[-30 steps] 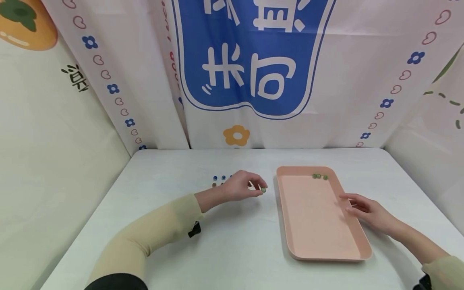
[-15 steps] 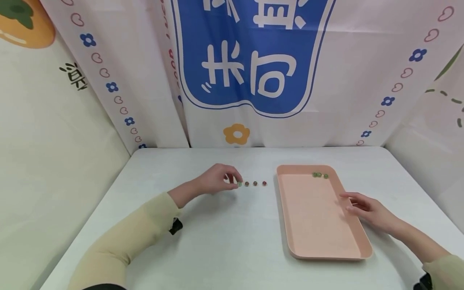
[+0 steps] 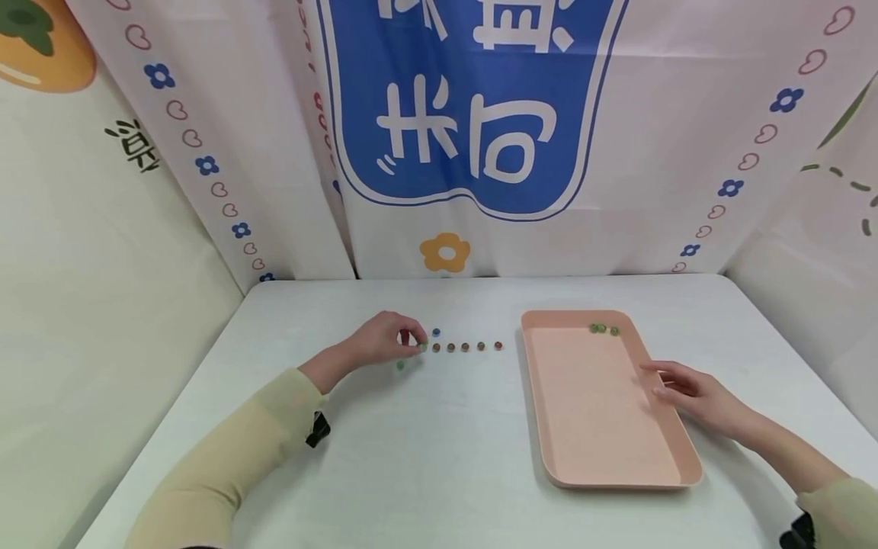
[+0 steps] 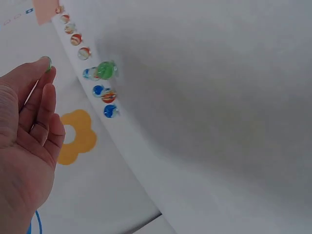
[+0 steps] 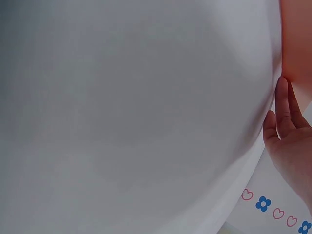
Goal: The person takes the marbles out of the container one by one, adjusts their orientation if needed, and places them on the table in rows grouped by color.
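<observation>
My left hand (image 3: 387, 338) pinches a green marble (image 4: 49, 63) between thumb and index fingertip, at the left end of a row of reddish-brown marbles (image 3: 465, 347). Another green marble (image 3: 401, 366) lies on the table just below that hand. A blue marble (image 3: 436, 332) sits behind the row; the left wrist view shows more blue marbles (image 4: 110, 111) that the hand covers in the head view. My right hand (image 3: 706, 396) rests its extended fingers on the right rim of the pink tray (image 3: 610, 427). Several green marbles (image 3: 601, 329) lie at the tray's far end.
The white table (image 3: 411, 473) ends at the back against a hanging printed cloth (image 3: 638, 137). Pale cloth walls (image 3: 103, 305) close in both sides. The tray stands to the right of the marble row.
My left hand has moved left from beside the tray, along the marble row, still pinching the green marble. More of the reddish-brown row is uncovered. The right hand stays at the tray rim.
</observation>
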Motion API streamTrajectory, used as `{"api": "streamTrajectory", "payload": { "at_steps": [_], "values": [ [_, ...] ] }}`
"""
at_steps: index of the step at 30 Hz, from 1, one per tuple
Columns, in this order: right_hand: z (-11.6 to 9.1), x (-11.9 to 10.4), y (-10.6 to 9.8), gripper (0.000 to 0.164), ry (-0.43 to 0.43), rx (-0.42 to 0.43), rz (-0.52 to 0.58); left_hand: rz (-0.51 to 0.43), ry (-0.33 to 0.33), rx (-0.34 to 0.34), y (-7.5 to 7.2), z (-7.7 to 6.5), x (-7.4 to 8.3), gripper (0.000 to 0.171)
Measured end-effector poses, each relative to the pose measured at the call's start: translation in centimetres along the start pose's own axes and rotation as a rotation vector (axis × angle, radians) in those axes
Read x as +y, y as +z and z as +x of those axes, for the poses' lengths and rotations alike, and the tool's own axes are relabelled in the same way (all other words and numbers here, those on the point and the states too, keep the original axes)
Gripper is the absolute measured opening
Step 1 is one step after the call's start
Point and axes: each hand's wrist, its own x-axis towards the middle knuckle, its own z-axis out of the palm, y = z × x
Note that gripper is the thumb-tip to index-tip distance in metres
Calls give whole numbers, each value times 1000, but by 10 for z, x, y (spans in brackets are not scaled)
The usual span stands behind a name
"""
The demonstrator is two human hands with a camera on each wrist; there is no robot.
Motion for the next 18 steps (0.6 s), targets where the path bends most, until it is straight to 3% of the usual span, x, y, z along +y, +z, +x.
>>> {"api": "streamTrajectory", "payload": {
  "at_steps": [5,13,18],
  "values": [
    [0,-1,0,40,-4,-1,-1,64,5,-7,9,-4,-7,10],
    [1,-3,0,41,31,-5,-30,79,2,-24,17,-7,-13,9],
    [1,-3,0,43,54,-16,-39,92,-35,-51,21,-5,-13,10]
  ]
}}
